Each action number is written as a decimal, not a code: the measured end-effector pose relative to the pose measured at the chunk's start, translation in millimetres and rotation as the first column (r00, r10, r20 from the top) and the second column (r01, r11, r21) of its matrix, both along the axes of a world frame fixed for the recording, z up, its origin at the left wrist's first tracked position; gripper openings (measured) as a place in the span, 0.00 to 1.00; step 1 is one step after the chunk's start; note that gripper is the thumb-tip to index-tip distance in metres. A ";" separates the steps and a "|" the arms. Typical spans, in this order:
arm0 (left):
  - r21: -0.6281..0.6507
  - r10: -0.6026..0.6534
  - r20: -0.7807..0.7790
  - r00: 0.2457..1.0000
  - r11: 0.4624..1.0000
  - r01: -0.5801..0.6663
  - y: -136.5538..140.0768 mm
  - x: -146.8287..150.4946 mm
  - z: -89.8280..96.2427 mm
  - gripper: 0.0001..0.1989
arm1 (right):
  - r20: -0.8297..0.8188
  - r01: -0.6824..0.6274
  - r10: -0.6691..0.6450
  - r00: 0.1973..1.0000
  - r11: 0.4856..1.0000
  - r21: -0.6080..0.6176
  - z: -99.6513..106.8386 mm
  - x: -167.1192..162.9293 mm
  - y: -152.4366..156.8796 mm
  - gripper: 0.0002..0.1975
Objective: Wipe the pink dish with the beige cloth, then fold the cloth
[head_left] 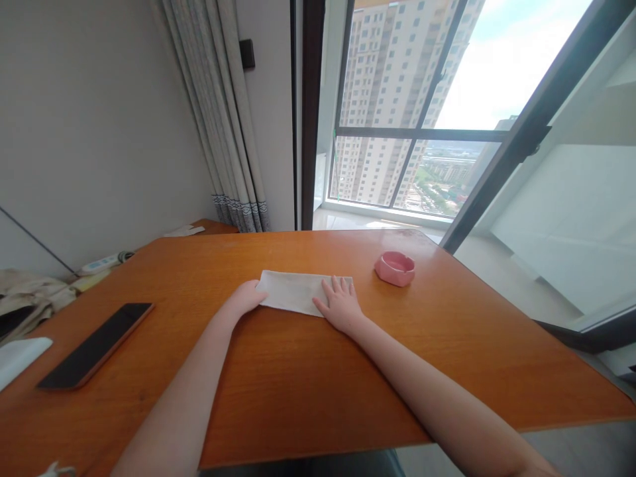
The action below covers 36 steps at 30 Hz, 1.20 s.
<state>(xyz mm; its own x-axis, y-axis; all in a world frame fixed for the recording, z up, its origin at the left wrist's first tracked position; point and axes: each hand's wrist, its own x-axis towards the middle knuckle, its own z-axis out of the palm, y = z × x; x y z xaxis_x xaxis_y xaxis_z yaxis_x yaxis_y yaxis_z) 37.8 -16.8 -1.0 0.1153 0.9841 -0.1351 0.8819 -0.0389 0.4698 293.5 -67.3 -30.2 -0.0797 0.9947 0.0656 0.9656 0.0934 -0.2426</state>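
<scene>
A folded white cloth (293, 291) lies flat as a long rectangle on the wooden table (298, 384). My left hand (247, 298) grips its left end, the thumb on top and the other fingers mostly hidden. On the right end rests my right hand (342, 306), palm down with the fingers spread flat across the fabric. A pink ashtray (395, 269) with notches in its rim stands a little to the right of my right hand, apart from it.
At the left lies a long black slab (97, 346) with a reddish edge. Beyond it are a white power strip (99, 264) and crumpled beige fabric (34, 291). A grey curtain (218, 112) hangs behind the table, beside a large window (397, 132).
</scene>
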 end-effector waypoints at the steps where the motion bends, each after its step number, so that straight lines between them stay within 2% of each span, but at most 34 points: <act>1: 0.068 0.052 -0.011 0.999 0.996 -0.051 0.6 -4.4 2.6 0.09 | -0.019 -0.028 0.028 0.999 0.999 0.024 1.7 0.4 -0.4 0.33; 3: 0.250 0.204 -0.044 0.978 0.950 -0.186 -0.6 -11.4 10.5 0.09 | -0.044 -0.086 0.089 0.995 0.994 0.061 4.2 0.5 -1.3 0.27; 5: 0.440 0.289 0.004 0.957 0.859 -0.261 -5.9 -10.1 19.9 0.08 | -0.068 -0.145 0.149 0.986 0.987 0.067 4.2 -1.3 -2.6 0.23; 7: 0.555 0.204 0.102 0.974 0.801 -0.226 -14.6 3.0 26.3 0.07 | -0.105 -0.204 0.209 0.972 0.977 0.064 2.1 -4.9 -3.9 0.22; 9: 0.599 0.005 0.156 0.988 0.795 -0.098 -25.0 25.7 26.0 0.06 | -0.142 -0.243 0.253 0.957 0.966 0.082 -0.9 -8.6 -4.2 0.23; 12: 0.541 -0.314 0.143 0.939 0.819 0.192 -38.6 63.0 11.6 0.06 | -0.215 -0.251 0.278 0.936 0.957 0.145 -4.3 -9.5 -0.3 0.21; 15: 0.430 -0.474 0.100 0.875 0.813 0.392 -45.4 86.3 -8.5 0.06 | -0.349 -0.196 0.254 0.902 0.962 0.191 -5.2 -2.4 8.4 0.15; 18: 0.367 -0.486 0.041 0.873 0.820 0.439 -46.6 92.2 -20.2 0.06 | -0.424 -0.120 0.199 0.883 0.971 0.207 -5.2 6.2 15.8 0.16; 20: 0.365 -0.468 0.006 0.884 0.824 0.434 -46.4 91.1 -21.6 0.07 | -0.416 -0.123 0.200 0.887 0.971 0.204 -5.1 8.4 17.2 0.15; 24: 0.374 -0.446 -0.032 0.895 0.825 0.424 -47.6 88.3 -16.3 0.08 | -0.402 -0.144 0.209 0.892 0.972 0.187 -4.6 4.0 14.6 0.14; 27: 0.405 -0.436 -0.051 0.899 0.814 0.417 -50.7 88.6 -10.3 0.10 | -0.424 -0.089 0.157 0.892 0.980 0.176 -3.9 -1.3 13.3 0.19; 30: 0.443 -0.415 -0.101 0.904 0.795 0.415 -54.5 91.0 -7.0 0.11 | -0.353 -0.062 0.105 0.930 0.989 0.131 -4.6 -5.6 13.6 0.18; 33: 0.412 -0.412 -0.167 0.896 0.796 0.443 -56.7 93.4 -6.5 0.13 | -0.268 -0.064 0.094 0.959 0.991 0.121 -7.6 -7.5 14.6 0.17; 36: 0.371 -0.468 -0.155 0.870 0.788 0.491 -54.6 89.5 -4.0 0.11 | -0.290 -0.042 0.083 0.953 0.989 0.145 -9.0 -5.9 15.3 0.18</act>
<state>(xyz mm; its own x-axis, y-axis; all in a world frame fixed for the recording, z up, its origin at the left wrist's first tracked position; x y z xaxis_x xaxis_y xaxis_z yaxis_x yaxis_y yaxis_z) 127.2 -71.3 -5.0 0.5901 0.7756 0.2238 0.7239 -0.6312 0.2785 287.7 -52.0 -39.3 -0.0986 0.9684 0.2290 0.8440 0.2033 -0.4963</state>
